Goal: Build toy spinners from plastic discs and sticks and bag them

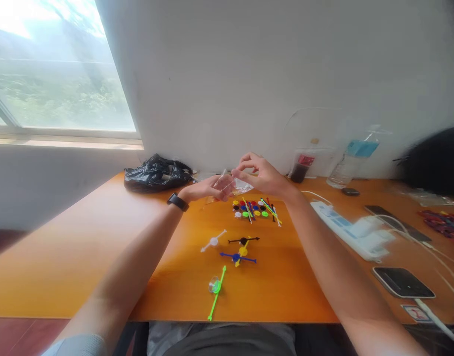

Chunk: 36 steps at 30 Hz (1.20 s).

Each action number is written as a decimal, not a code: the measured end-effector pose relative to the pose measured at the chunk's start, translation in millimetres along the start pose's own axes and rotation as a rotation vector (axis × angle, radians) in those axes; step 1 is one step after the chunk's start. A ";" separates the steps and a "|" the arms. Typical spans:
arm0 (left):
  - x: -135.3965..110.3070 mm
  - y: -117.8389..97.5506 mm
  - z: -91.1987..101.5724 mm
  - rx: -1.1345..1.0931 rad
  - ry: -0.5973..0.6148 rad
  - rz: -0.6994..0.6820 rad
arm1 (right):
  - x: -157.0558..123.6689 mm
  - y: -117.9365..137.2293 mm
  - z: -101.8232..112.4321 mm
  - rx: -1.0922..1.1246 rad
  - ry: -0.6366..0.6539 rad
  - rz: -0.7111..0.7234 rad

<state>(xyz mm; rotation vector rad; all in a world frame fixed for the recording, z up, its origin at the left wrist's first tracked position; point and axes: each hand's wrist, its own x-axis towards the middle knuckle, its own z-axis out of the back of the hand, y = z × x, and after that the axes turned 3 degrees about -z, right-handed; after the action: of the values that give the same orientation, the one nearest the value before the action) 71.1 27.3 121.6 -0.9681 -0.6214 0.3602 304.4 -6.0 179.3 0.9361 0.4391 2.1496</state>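
Observation:
My left hand (212, 188) is raised over the far part of the table, palm turned up and fingers curled around something thin and whitish that I cannot make out. Close beside it, my right hand (259, 173) has thumb and forefinger drawn together; what they pinch is too small to name. Below the hands lie loose coloured discs and arrows (252, 209). Nearer me are arrow spinners: a white spinner (214, 242), a black spinner (244, 241), a yellow spinner (243, 251), a blue spinner (236, 258) and a green spinner (218, 287) with a clear suction cup (213, 284).
A black plastic bag (156, 173) sits at the back left, and a clear bag (244, 186) lies behind my hands. Rightward are a power strip (345, 227), a phone (403, 282) on a cable, a water bottle (341, 170) and a dark drink pouch (300, 169).

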 end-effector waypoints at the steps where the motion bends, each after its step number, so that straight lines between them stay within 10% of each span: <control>1: -0.5 -0.9 0.1 -0.023 0.008 0.018 | -1.5 1.1 2.5 -0.022 0.039 0.009; 6: -3.4 2.1 3.6 -0.055 -0.001 0.059 | -5.9 3.0 7.9 -0.073 0.180 0.042; 20: -1.6 36.0 -10.0 -0.662 0.027 -0.006 | 1.9 -1.4 4.8 0.028 -0.199 0.217; 29: -0.1 52.6 -29.4 -0.788 0.093 0.058 | 5.5 -11.7 4.7 0.093 -0.221 0.190; 36: -1.9 60.7 -17.4 -0.855 -0.221 0.061 | 9.1 -22.5 0.6 0.141 -0.373 0.088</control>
<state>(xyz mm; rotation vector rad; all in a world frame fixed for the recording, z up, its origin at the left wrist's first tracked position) 79.9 47.0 62.3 -1.7808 -0.9800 0.2517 311.7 15.9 171.6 1.4265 0.3713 1.9778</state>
